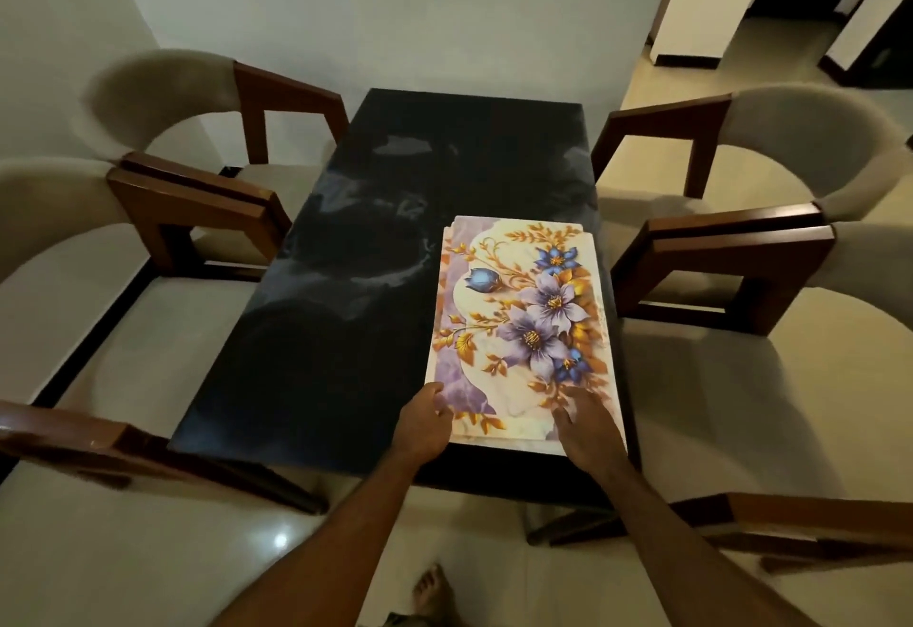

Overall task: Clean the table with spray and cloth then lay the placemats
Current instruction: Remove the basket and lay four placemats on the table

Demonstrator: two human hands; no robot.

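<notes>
A dim dining room with pale walls and a glossy light floor holds a dark marbled table (375, 251), its long axis running away from the viewer, with cushioned wooden-armed chairs on both sides.

On the left, two chairs (148, 211) stand tucked against the table edge. The left half of the tabletop is bare and shows faint pale smears, perhaps moisture or only the marble pattern; no spray bottle or cloth is in view.

Near the middle of the near edge, the left hand (424, 421) grips the near-left corner of the placemats (523, 325), fingers curled at the edge with the thumb on top. The floral mats look like a small stack, since stepped edges show at the far end, though how many I cannot tell. They lie flat on the right half of the table, reaching from the near edge to about midway.

Further right, the right hand (588, 424) rests on the near-right part of the top mat, fingers spread and fairly straight, pressing rather than gripping.

The step appears to be separating or placing a mat. It would go well if the right hand pins the stack while the left peels only the top mat, then squares it to the table edge before a chair.

On the right, two more chairs (731, 241) face the table.
</notes>
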